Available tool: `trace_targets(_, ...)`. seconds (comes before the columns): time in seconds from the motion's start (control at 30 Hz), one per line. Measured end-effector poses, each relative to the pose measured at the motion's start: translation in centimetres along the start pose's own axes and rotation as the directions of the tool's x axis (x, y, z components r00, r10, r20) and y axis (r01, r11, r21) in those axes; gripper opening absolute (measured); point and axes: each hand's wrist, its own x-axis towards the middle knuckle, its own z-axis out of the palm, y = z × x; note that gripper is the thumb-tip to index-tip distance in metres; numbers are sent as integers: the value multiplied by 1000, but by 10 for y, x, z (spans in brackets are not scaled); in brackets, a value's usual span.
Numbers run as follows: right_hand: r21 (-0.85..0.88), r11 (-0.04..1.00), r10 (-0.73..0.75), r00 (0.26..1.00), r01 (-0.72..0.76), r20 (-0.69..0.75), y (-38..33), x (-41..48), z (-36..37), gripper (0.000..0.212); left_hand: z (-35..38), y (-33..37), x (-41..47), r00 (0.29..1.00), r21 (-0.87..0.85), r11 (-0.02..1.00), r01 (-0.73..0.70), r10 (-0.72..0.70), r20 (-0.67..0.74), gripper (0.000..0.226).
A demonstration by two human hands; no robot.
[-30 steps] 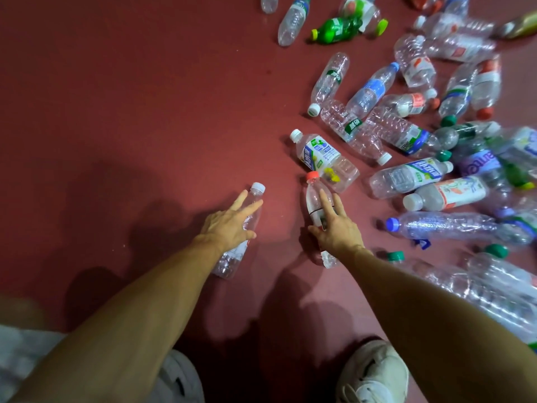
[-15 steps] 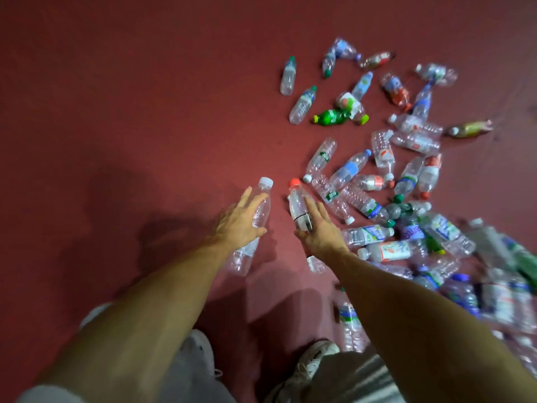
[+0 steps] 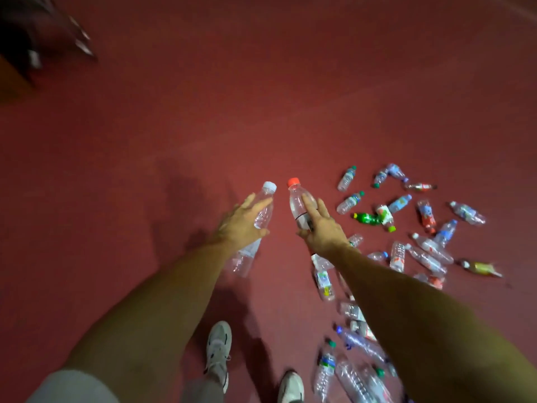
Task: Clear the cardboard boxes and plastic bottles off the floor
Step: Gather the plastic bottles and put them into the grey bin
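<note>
Gripping a clear white-capped bottle (image 3: 246,257) round its middle, the left hand (image 3: 241,225) is stretched out in front of the person, thumb curled under the body and fingers laid along its side. The cap points away and the base sticks out behind the wrist. Just beside it, the right hand (image 3: 322,231) clasps a red-capped bottle (image 3: 295,205) in much the same way, two fingers lying up its side and the thumb tucked round from the left. The two bottles are close together with their caps near each other but not touching, and both are held up off the red floor (image 3: 174,141), where the arms cast dark shadows. To the right, many scattered bottles (image 3: 348,202) lie on their sides on the floor, most of them clear with blue, green or red caps, and a green bottle (image 3: 366,218) lies among them. More lie nearer the person, partly hidden by the right forearm, among them a labelled bottle (image 3: 324,282). Two pale shoes (image 3: 218,344) show at the bottom edge, the left one ahead of the right. At the top left corner there is a dark shape (image 3: 35,39), too blurred to tell what it is.
</note>
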Motion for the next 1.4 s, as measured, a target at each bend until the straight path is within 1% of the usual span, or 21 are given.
trace_targets(0.07, -11, 997, -80, 997, 81, 8, -39, 1, -14, 85, -30, -11, -22, 998, 28, 998, 56, -55, -34, 82)
trace_targets(0.13, -21, 992, -125, 992, 125, 30, -77, 3, -18, 84, -55, -29, -43, 991, 43, 994, 105, -101, -84, 83)
trace_targets(0.23, -51, 973, -222, 972, 226, 72, -142, 9, -11, 82, -92, -69, -79, 972, 16, 983, 181, -177, -152, 82)
trace_targets(0.33, -86, 943, -309, 942, 321, 128, -221, 17, 8, 83, -128, -128, -114, 921, -80, 954, 290, -301, -246, 79)
trace_targets(0.4, -102, 918, -364, 917, 383, 166, -276, 21, 29, 84, -149, -173, -138, 880, -121, 925, 359, -379, -285, 82)
trace_targets(0.57, -93, 840, -502, 830, 535, 243, -420, 13, 93, 87, -199, -286, -218, 791, -122, 849, 513, -524, -317, 82)
trace_targets(0.67, -74, 769, -594, 752, 635, 286, -499, 2, 135, 91, -222, -346, -271, 717, -157, 792, 590, -603, -351, 79)
trace_targets(0.73, -71, 722, -635, 701, 688, 325, -548, -4, 164, 91, -234, -381, -305, 659, -210, 748, 629, -657, -366, 79)
trace_targets(0.83, -76, 649, -683, 624, 757, 380, -620, -12, 207, 88, -247, -433, -351, 580, -268, 685, 677, -721, -378, 79)
trace_targets(0.9, -92, 605, -699, 584, 790, 413, -667, -16, 234, 86, -255, -469, -377, 514, -316, 630, 710, -769, -379, 80)
trace_targets(1.0, -93, 516, -733, 496, 851, 466, -735, -19, 278, 86, -268, -519, -411, 435, -366, 564, 740, -817, -380, 80)
trace_targets(1.13, -52, 433, -757, 394, 900, 522, -827, -16, 339, 85, -290, -598, -441, 329, -395, 465, 793, -871, -364, 80)
trace_targets(1.2, -35, 385, -763, 340, 922, 550, -873, -7, 368, 85, -305, -642, -452, 243, -423, 391, 818, -900, -363, 79)
trace_targets(1.27, -35, 353, -757, 308, 935, 576, -919, 3, 395, 86, -319, -680, -461, 159, -474, 315, 822, -927, -341, 79)
trace_targets(1.33, -24, 330, -748, 277, 944, 603, -961, 12, 419, 87, -332, -712, -470, 122, -499, 269, 824, -944, -308, 79)
trace_targets(1.4, -15, 281, -749, 229, 960, 622, -1002, 18, 438, 87, -344, -744, -479, 92, -518, 240, 821, -951, -296, 79)
